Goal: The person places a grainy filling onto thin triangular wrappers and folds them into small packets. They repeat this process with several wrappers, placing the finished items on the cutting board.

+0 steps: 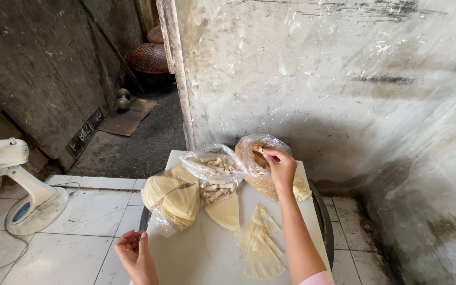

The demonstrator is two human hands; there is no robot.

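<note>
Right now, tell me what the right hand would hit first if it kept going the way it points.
The right hand points into the open bag of brown crumbs. Going on, its fingers would probably meet the crumbs first, then the wall behind; depth is unclear.

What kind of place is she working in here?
Probably a humble home food-prep corner: a stained concrete wall, a tiled floor with a standing fan, and a white board holding wrapper sheets.

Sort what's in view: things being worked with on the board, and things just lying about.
In use: right hand reaching into bag of brown crumbs; bag of pale sticks; bag of round wrappers; cut wrapper triangles; white board; left hand.

Lying about: fan; woven baskets.
</note>
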